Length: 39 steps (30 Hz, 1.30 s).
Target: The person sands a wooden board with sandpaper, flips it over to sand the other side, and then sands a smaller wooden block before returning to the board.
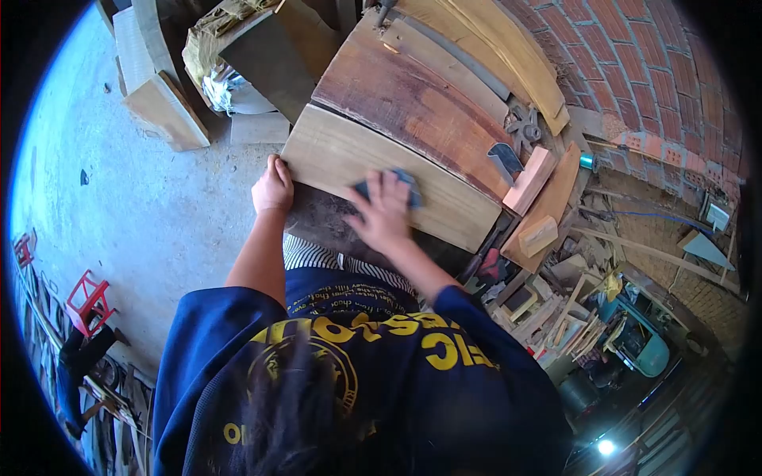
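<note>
A pale wooden board (460, 210) lies across the near side of a workbench. My left hand (274, 187) is closed around the board's left end, thumb near its upper edge. On the middle of the board, my right hand (384, 213) presses a dark blue-grey piece of sandpaper (414, 190) flat to the surface. Its fingers are slightly spread and a little blurred. Part of the sandpaper is hidden under the palm and fingers.
Beyond the board is the reddish-brown bench top (405, 99). A wooden block (530, 181) and a metal clamp-like part (524, 127) stand at its right end. Wood scraps (567, 317) are heaped to the right, below a brick wall (627, 63). A red stool (89, 303) stands far left.
</note>
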{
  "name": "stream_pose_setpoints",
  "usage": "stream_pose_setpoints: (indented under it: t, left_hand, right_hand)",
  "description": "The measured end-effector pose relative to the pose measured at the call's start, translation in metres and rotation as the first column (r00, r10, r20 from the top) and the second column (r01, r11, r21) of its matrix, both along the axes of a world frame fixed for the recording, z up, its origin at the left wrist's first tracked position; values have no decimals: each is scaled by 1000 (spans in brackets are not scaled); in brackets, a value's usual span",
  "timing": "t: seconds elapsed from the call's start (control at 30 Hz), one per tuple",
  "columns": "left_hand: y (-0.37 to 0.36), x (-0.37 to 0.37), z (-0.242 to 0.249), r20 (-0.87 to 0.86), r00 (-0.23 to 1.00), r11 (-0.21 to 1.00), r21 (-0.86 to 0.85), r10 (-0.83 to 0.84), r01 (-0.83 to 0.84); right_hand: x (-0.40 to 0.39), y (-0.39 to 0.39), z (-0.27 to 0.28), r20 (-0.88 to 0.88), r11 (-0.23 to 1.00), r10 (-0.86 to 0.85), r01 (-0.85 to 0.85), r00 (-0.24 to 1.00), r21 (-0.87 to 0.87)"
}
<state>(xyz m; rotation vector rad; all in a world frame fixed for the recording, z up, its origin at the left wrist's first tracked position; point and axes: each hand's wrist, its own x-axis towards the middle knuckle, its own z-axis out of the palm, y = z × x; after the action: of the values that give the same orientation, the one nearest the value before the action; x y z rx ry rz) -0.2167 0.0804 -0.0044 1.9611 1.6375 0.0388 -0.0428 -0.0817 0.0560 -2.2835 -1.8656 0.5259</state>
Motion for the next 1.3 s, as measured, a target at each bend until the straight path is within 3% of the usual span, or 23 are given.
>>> stream_pose_setpoints:
  t: [0.1, 0.17, 0.27, 0.33, 0.4, 0.5, 0.6, 0.73, 0.83, 0.9, 0.97, 1.03, 1.17, 1.3]
  left_hand:
    - [-2, 2, 1, 3, 1000, 1000, 14, 27, -27]
    - [-2, 1, 0, -9, 1000, 1000, -19, 13, -13]
    - [-2, 0, -3, -2, 1000, 999, -29, 27, -27]
    - [-1, 2, 6, -12, 1000, 999, -35, 13, -13]
    - [0, 1, 8, -14, 999, 998, -29, 51, -52]
    - [-3, 2, -1, 12, 995, 995, -13, 101, -101]
    - [-1, 0, 2, 27, 997, 998, -21, 66, -65]
    - [-1, 1, 4, 7, 999, 999, -21, 35, -35]
    - [-1, 3, 8, -2, 999, 998, -39, 49, -49]
    - [-2, 2, 5, 14, 999, 999, -10, 51, -51]
    - [-4, 1, 2, 25, 998, 998, 16, 56, -57]
    - [-2, 1, 2, -12, 999, 999, -9, 42, -42]
    - [-1, 0, 6, 20, 999, 999, -13, 44, -44]
    - [0, 0, 5, -3, 999, 997, -69, 33, -33]
  right_hand:
    - [70, -112, -1, 179, 935, -245, 281, 953, -215]
    - [99, -163, -3, 223, 902, -295, 348, 929, -255]
    - [92, -141, -1, 205, 932, -135, 194, 969, -306]
    - [68, -81, -1, 97, 955, 44, -13, 994, -295]
    - [34, -4, 3, -30, 967, 164, -166, 986, -192]
    - [-4, 70, -4, -9, 954, 290, -290, 957, -80]
    - [-4, 62, -6, -20, 954, 280, -281, 960, -102]
    - [60, -53, 3, 58, 911, 194, -158, 979, -382]
    - [90, -98, 7, 110, 913, 199, -144, 974, -383]
    - [88, -94, 3, 81, 898, 190, -139, 978, -417]
    - [57, -35, 6, 11, 906, 285, -266, 958, -328]
    - [22, 37, 5, -67, 912, 382, -388, 922, -131]
    - [-15, 91, -9, -41, 922, 386, -387, 921, -12]
    - [52, -7, 0, 29, 891, 379, -357, 925, -279]
